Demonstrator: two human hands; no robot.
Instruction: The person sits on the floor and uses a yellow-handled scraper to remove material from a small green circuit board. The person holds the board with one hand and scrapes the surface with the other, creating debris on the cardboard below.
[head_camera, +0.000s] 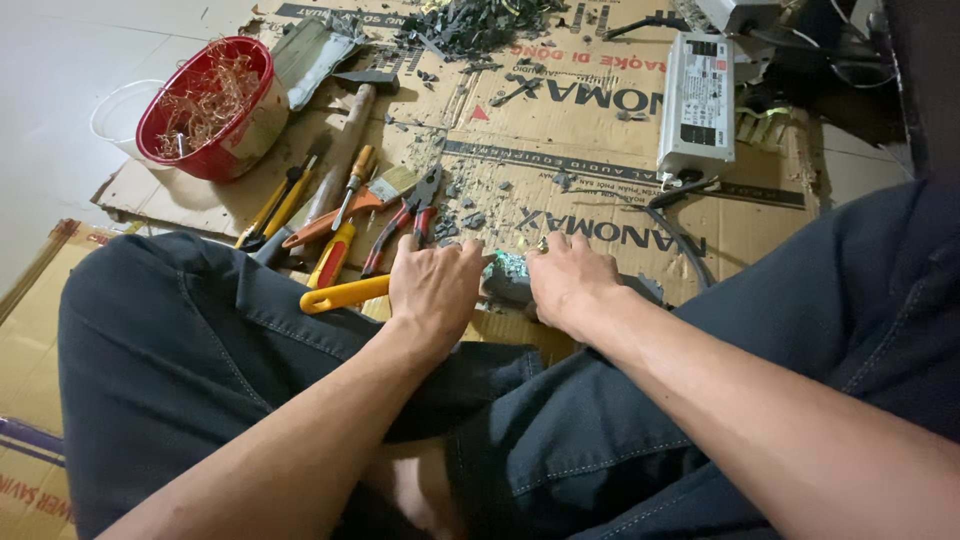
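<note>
Left hand (435, 285): knuckles up, fingers curled down on the left end of a small grey block (510, 280), holding it
Right hand (570, 285): fingers curled over the block's right end, gripping it
Block: on the cardboard sheet (590, 185) at its near edge, between both hands
Yellow-handled tool (345, 294): just left of the left hand
Pliers (405, 215): beyond the left hand
Red bowl (215, 105): far left corner, full of wire scraps
Grey metal box (697, 105): far right of the sheet

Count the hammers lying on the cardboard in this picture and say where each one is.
1. The hammer lies on the cardboard right of the red bowl, handle running toward the pile of hand tools. Others may be hidden there.
</note>
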